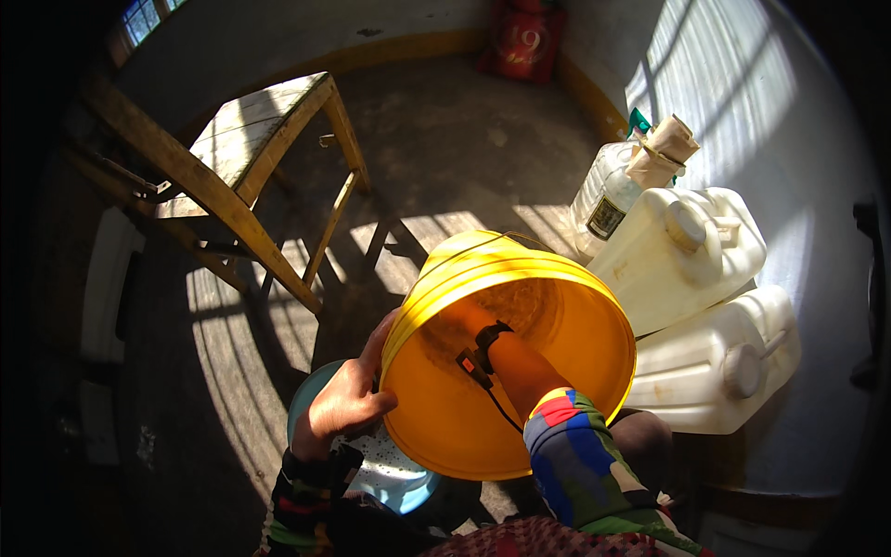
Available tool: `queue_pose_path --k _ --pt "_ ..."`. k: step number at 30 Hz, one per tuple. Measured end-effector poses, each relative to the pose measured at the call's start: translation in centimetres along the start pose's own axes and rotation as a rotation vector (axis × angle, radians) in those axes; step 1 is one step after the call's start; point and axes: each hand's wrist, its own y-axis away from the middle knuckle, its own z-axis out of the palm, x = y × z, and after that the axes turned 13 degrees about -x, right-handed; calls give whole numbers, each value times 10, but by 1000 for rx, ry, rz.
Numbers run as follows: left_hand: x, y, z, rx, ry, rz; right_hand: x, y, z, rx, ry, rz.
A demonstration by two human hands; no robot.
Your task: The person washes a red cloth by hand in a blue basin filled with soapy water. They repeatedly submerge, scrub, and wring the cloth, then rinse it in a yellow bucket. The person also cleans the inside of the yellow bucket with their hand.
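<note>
A yellow plastic bucket is tilted on its side, its mouth facing me and its wire handle lying over the far side. My left hand grips its left rim, thumb at the edge and fingers along the outer wall. Deep inside the bucket is my right hand, near the brownish, stained inner wall; the fingers are too dim to make out. A black band with a small wired device circles that wrist. Below the bucket stands a light blue basin holding foamy water, partly covered by my left hand and the bucket.
At the left stands a wooden chair. To the right, two white plastic jerrycans lean near the wall, beside a large clear bottle with a wrapped top. A red bag sits in the far corner. Sunlight stripes the concrete floor.
</note>
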Motion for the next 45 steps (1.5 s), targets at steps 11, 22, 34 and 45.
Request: queue_pose_path --k 11,22,34,45 --pt "4 4 6 14 -45 59 39 44 1 -23 807 181" --pt "8 5 11 37 77 99 16 81 27 87 783 263" --pt "19 5 11 39 9 -57 -29 37 -44 233 318 -266" --pt "3 5 15 67 -17 25 -3 70 -75 951 -128 -54"
